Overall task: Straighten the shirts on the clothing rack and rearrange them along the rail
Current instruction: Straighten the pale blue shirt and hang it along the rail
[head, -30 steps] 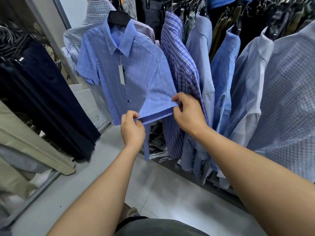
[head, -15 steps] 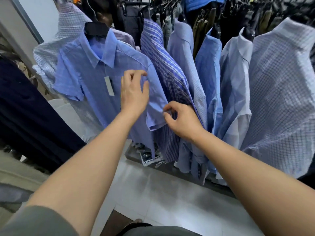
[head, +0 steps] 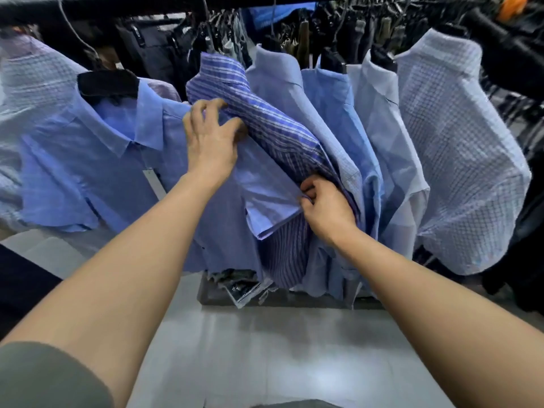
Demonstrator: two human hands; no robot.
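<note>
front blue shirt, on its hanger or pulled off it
On its hanger: the black hanger sits in the collar of the blue shirt, whose shoulders drape over it.

— From where is the scene viewed?
— From head height, forward and down, by one wide-angle camera; the left hand and right hand are seen mid-frame.
— How near is the rail?
— Close: the upper frame is filled by shirts, the lower by floor.
</note>
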